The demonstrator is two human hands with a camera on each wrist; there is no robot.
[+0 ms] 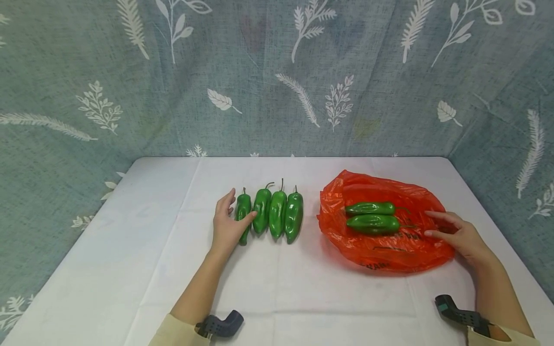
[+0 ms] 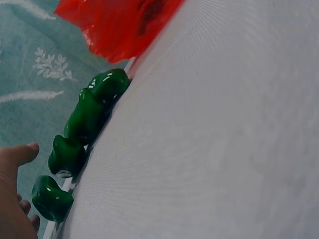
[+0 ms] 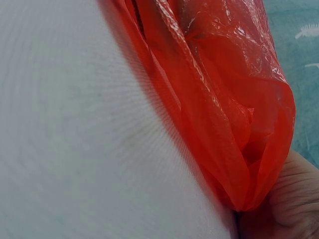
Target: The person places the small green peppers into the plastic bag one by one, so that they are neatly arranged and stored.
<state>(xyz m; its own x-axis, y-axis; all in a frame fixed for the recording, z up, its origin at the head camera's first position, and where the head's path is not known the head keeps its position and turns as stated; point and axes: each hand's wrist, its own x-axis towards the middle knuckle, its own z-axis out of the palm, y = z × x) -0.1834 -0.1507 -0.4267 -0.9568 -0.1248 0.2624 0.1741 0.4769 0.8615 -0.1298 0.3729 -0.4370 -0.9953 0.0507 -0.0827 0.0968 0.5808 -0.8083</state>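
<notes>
A row of several glossy green chili peppers (image 1: 277,215) lies on the white cloth. My left hand (image 1: 228,225) is at the leftmost pepper (image 1: 243,210), fingers on its left and thumb reaching across to its right. In the left wrist view a gap shows between the thumb and that pepper (image 2: 52,199). To the right lies a crumpled red plastic bag (image 1: 389,257), its mouth spread, with two green peppers (image 1: 373,224) in it, side by side. My right hand (image 1: 465,240) rests at the bag's right rim, thumb and fingers apart over the red plastic (image 3: 219,99); their tips are hidden in the right wrist view.
A white cloth covers the table (image 1: 337,302). Behind and at both sides hangs a grey-green curtain (image 1: 259,57) with white leaf prints. Dark devices (image 1: 222,324) are strapped on both wrists.
</notes>
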